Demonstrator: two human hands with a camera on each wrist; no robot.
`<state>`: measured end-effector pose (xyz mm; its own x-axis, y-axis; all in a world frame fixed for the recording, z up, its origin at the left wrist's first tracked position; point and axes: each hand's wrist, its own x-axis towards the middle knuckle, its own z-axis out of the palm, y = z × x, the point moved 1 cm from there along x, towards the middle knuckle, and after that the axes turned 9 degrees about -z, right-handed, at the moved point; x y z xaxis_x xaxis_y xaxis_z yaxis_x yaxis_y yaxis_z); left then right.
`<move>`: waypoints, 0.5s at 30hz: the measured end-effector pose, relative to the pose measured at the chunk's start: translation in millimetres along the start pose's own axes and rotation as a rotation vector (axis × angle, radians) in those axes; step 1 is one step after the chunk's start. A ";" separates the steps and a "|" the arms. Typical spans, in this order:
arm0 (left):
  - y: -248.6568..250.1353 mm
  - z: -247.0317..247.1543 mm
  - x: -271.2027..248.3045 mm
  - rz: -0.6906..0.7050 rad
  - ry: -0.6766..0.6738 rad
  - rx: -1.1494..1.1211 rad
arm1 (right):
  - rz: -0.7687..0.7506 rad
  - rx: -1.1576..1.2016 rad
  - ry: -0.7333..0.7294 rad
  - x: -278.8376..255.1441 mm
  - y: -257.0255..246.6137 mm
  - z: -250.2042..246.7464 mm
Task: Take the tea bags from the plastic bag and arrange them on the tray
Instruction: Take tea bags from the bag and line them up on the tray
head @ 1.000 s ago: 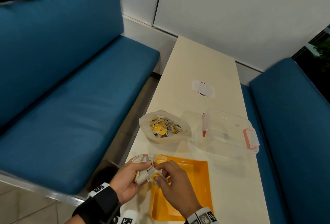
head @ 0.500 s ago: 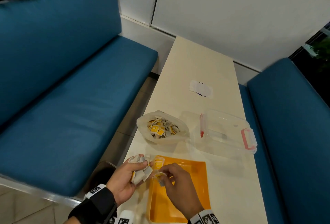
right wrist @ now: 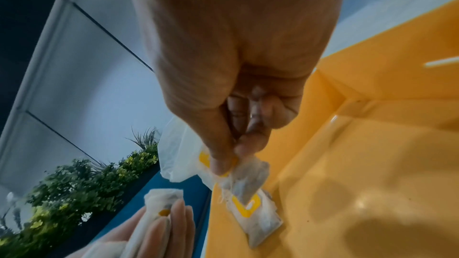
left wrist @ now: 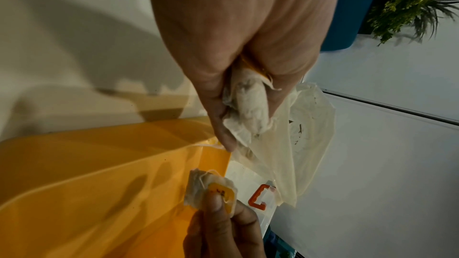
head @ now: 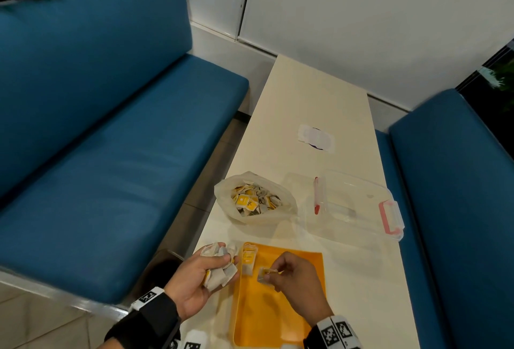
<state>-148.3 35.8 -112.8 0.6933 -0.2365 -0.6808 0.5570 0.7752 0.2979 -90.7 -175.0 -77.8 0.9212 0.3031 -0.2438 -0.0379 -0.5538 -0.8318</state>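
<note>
The orange tray [head: 294, 307] is a shallow rectangular plastic tray with raised walls, lying flat. One tea bag [head: 248, 261], white with a yellow tag, lies inside the tray at its far left corner. A second tea bag [head: 263, 275] is suspended just above the tray floor, beside the first. A bunch of tea bags [head: 219, 268] sits just outside the tray's left wall. The translucent plastic bag [head: 254, 198], open-topped and holding many tea bags, lies beyond the tray's far edge.
</note>
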 end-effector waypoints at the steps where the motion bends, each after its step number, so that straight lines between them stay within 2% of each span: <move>1: 0.0 0.5 0.1 -0.002 -0.003 0.010 | 0.018 0.007 -0.019 1.2 0.6 0.6; 10: -3.3 2.3 2.1 -0.011 -0.008 0.037 | 0.148 0.072 -0.283 10.1 10.8 16.1; 12: -5.8 2.5 4.1 -0.015 0.003 0.056 | 0.167 0.090 -0.285 15.6 14.7 21.9; 15: -9.5 1.2 8.5 -0.028 0.021 0.068 | 0.204 0.157 -0.208 26.0 23.1 33.4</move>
<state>-147.1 25.7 -120.7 0.6673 -0.2448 -0.7034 0.6065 0.7268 0.3224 -80.5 -154.1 -120.1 0.7903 0.3587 -0.4968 -0.2880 -0.4982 -0.8178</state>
